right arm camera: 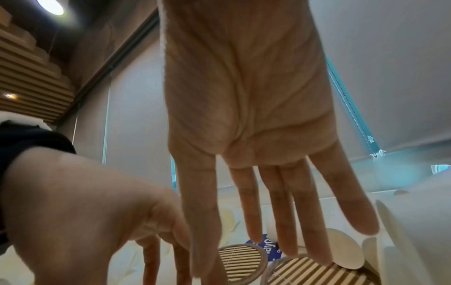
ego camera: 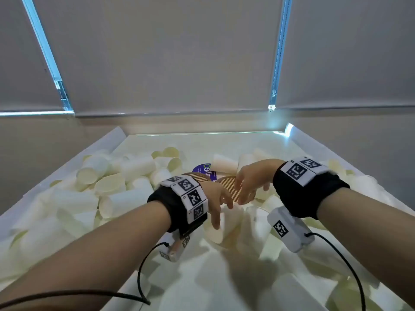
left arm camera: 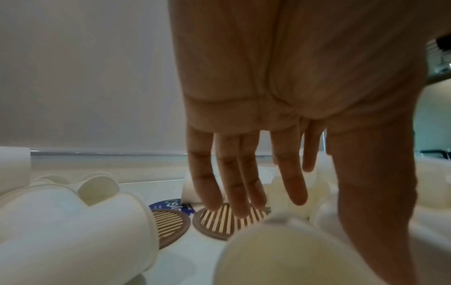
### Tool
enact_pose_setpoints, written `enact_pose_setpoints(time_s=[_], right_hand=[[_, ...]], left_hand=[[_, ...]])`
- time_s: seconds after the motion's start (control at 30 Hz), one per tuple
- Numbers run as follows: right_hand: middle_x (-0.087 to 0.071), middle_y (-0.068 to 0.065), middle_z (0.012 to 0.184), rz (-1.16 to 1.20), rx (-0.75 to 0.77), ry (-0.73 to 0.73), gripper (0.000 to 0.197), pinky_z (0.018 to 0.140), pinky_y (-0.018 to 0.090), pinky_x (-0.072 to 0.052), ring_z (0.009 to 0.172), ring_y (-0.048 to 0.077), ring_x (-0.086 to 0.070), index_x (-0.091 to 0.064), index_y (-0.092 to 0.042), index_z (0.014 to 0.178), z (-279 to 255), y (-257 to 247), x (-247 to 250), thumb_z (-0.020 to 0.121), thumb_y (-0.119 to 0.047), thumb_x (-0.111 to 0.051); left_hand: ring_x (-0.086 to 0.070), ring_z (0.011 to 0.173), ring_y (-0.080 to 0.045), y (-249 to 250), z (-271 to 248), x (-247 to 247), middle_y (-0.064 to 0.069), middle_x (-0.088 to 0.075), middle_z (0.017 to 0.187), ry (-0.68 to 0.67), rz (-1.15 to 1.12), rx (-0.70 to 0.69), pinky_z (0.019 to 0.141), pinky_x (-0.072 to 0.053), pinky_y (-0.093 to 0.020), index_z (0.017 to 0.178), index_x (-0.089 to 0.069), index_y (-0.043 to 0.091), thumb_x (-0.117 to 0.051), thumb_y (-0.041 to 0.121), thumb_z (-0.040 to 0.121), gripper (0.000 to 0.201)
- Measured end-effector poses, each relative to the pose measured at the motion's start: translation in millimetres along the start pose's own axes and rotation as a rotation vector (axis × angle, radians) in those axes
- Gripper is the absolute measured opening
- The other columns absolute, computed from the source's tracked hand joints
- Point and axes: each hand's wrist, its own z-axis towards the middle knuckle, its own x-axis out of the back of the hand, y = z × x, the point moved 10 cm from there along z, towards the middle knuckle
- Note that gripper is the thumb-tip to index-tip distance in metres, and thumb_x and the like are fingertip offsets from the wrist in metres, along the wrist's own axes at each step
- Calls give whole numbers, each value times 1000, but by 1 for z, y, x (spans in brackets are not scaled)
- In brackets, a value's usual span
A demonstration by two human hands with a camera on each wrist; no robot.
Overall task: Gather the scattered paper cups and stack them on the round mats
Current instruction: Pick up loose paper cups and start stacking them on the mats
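Note:
Many white paper cups [ego camera: 107, 187] lie on their sides all over a white tray table [ego camera: 224, 140]. Two round slatted wooden mats sit side by side at its middle, the left mat [ego camera: 198, 176] and the right mat [ego camera: 227, 183]; neither has a cup on it. My left hand [ego camera: 221, 209] hovers just in front of the right mat, fingers straight and spread, holding nothing. My right hand [ego camera: 244, 187] hangs over that mat's right edge, fingers also straight and empty. The left wrist view shows the left hand [left arm camera: 296, 192] above both mats [left arm camera: 227, 221]. The right wrist view shows the right hand [right arm camera: 280, 231] over the mats [right arm camera: 240, 258].
A blue round sticker [ego camera: 202, 169] lies just behind the mats. Cups pile thickly at the left [ego camera: 139, 167], right [ego camera: 359, 182] and near side [ego camera: 224, 230] of the table. Raised white rims [ego camera: 67, 176] border the table, with a blind-covered wall behind.

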Motion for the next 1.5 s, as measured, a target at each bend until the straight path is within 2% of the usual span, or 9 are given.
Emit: enact_pose_setpoints(time_s=[0.2,0.53,0.67,0.87,1.0,1.17,1.3,1.37,1.5], right_hand=[[-63,3,125,-114,-39,-113,60,95,33,-49,115,18,-59,-52,-17,132,9,9,-19,78,-28,-74],[-61,0,127,-124,-39,-108,66,96,36,-50,112,18,-61,-50,-17,134,12,8,-30,75,-33,-76],[-61,-1,120,-80,-88,-44,81,90,37,-53,105,20,-63,-48,-20,133,12,14,-33,62,-36,-84],[-60,6,128,-154,-17,-18,51,93,31,-47,110,22,-59,-57,-14,129,5,5,-42,81,-24,-71],[-53,1,107,-62,5,78,47,81,26,-46,90,17,-50,-61,-20,124,7,4,-28,79,-17,-72],[-58,2,112,113,14,136,36,80,27,-50,90,20,-55,-60,-16,124,4,8,-4,88,-12,-59],[-61,14,119,315,-29,225,35,88,35,-55,102,30,-63,-57,-2,124,0,23,21,90,-6,-50],[-62,20,115,461,-44,266,34,89,42,-55,102,36,-64,-57,5,119,-5,33,29,88,-2,-44],[-60,22,100,767,-64,342,24,89,46,-53,92,36,-63,-54,10,101,-15,52,34,88,6,-35]], left_hand=[[-49,121,-22,-7,7,-6,-2,-51,135,40,59,48,94,-42,-30,135,-48,21,-80,19,72,71],[-55,113,-21,-4,3,1,-5,-57,125,113,98,50,85,-42,-26,120,-59,16,-74,21,79,45],[-52,114,-21,-7,0,-5,-4,-55,127,148,61,64,87,-41,-27,123,-52,17,-75,24,77,51],[-52,119,-22,-14,-2,-20,-3,-51,134,101,-23,96,97,-42,-31,143,-27,25,-78,46,69,92],[-49,123,-24,-19,3,-24,-5,-50,136,140,-44,151,100,-41,-33,144,-25,20,-72,51,73,91],[-53,118,-25,-38,3,-29,-7,-53,131,152,-98,300,99,-44,-36,139,-30,13,-70,46,74,83],[-58,98,-20,-61,-3,-27,-5,-59,107,139,-290,442,74,-45,-27,117,-51,9,-71,41,67,62],[-60,89,-19,-72,-5,-23,-4,-61,99,139,-461,459,70,-44,-25,109,-59,10,-68,40,70,50],[-64,91,-28,-89,-17,8,-12,-64,102,369,-1014,473,89,-51,-38,97,-55,15,-63,40,63,43]])
